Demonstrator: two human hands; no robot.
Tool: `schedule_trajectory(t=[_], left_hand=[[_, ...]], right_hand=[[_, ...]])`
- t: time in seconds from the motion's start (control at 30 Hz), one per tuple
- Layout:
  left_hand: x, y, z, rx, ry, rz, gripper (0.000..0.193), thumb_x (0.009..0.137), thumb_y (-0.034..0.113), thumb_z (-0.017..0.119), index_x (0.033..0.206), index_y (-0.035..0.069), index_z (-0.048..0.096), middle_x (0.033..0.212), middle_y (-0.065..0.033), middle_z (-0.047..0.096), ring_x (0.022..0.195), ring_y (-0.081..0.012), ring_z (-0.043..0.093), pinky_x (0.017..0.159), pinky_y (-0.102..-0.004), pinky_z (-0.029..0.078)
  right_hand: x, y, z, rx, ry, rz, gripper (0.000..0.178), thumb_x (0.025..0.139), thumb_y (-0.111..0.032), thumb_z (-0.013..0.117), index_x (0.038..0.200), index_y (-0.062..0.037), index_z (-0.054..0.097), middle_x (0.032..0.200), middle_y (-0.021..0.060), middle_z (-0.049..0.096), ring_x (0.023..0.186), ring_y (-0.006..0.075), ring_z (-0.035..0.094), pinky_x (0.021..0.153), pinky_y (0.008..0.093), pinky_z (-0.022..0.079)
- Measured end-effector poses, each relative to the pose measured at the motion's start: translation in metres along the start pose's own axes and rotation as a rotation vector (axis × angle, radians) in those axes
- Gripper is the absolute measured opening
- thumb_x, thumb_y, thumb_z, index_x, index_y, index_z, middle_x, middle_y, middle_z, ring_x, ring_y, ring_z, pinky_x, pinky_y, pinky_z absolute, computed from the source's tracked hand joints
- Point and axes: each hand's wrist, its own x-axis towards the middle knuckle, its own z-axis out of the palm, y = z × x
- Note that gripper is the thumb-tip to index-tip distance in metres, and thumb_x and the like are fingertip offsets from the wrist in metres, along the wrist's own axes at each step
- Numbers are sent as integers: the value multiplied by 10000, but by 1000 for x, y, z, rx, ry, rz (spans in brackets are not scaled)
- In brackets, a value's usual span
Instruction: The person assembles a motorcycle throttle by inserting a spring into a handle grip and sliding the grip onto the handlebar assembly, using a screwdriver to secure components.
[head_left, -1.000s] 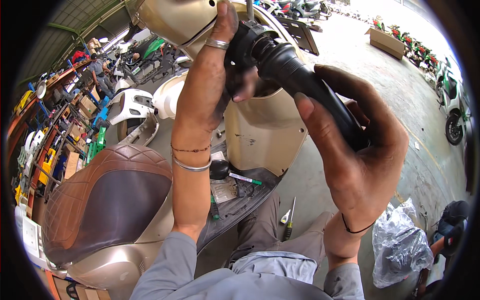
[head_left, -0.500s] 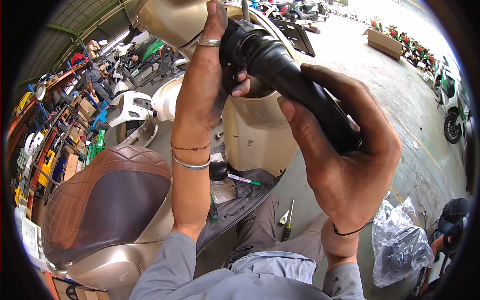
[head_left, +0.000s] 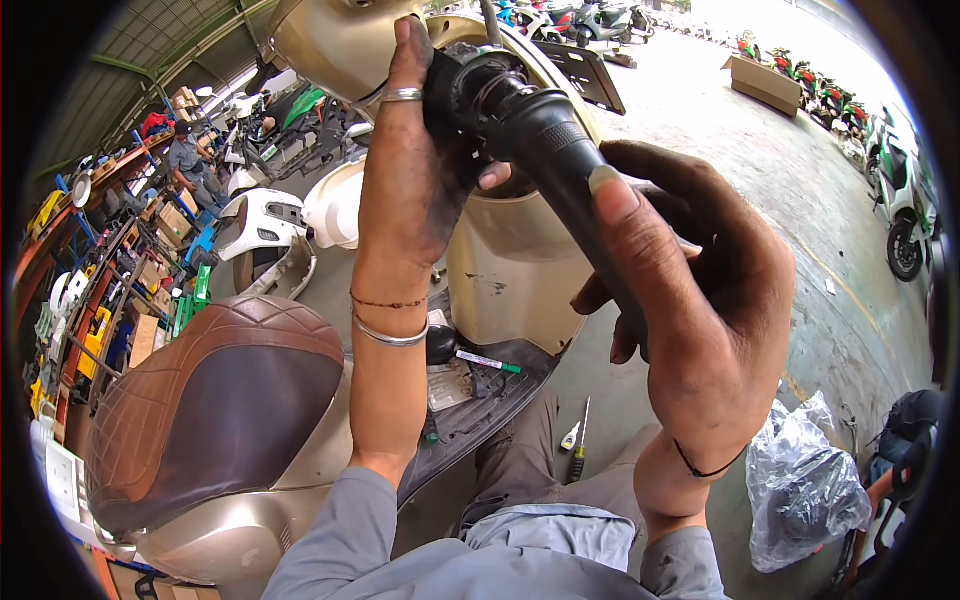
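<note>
A black rubber handlebar grip (head_left: 568, 165) slants down to the right in front of the scooter's beige front panel (head_left: 510, 255). Around it is my right hand (head_left: 715, 290), its thumb pressed along the top and its fingers bent behind the far side. My left hand (head_left: 405, 165) wraps the black housing (head_left: 455, 90) at the grip's inner end, with the thumb pointing up. Most of the left fingers are hidden behind the housing. Rings of the inner mechanism show between housing and grip. The handlebar's beige cover (head_left: 335, 45) sits beyond my left thumb.
At lower left is the brown and black seat (head_left: 250, 410). A green-capped marker (head_left: 490, 361) lies on the black footboard (head_left: 500, 400). On the floor are a screwdriver (head_left: 578, 455) and a clear plastic bag (head_left: 805, 490). Another person (head_left: 190, 165) is near the parts shelves at left.
My right thumb has moved onto the grip's top and the right fingers have shifted around it. The grip now points more steeply downward. My left hand stays around the housing.
</note>
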Motion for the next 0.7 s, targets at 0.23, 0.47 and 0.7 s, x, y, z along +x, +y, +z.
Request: schedule_trajectory(t=[0.23,0.47,0.7], left_hand=[[0,-9,5,35,73,45,520,1001,582,399,994,109,616,804,-19,653,669,-85,608,470,-219,405],[2,-17,-11,-88,-56,7,487,997,507,463,1091,59,627,936,-78,701,831,-181,698,734,-341,583],[-2,-18,-3,-94,84,41,487,980,486,510,1128,33,608,978,-117,696,877,-234,699,838,-423,576]], right_hand=[[1,5,-6,102,-41,102,398,910,-253,678,1131,75,633,841,141,674,560,163,653,386,218,410],[1,9,-14,155,-91,241,415,940,-262,630,1173,81,602,815,136,657,558,189,667,372,236,442],[4,12,-20,381,-167,333,382,943,-230,655,1146,90,608,859,138,682,571,149,656,386,231,443]])
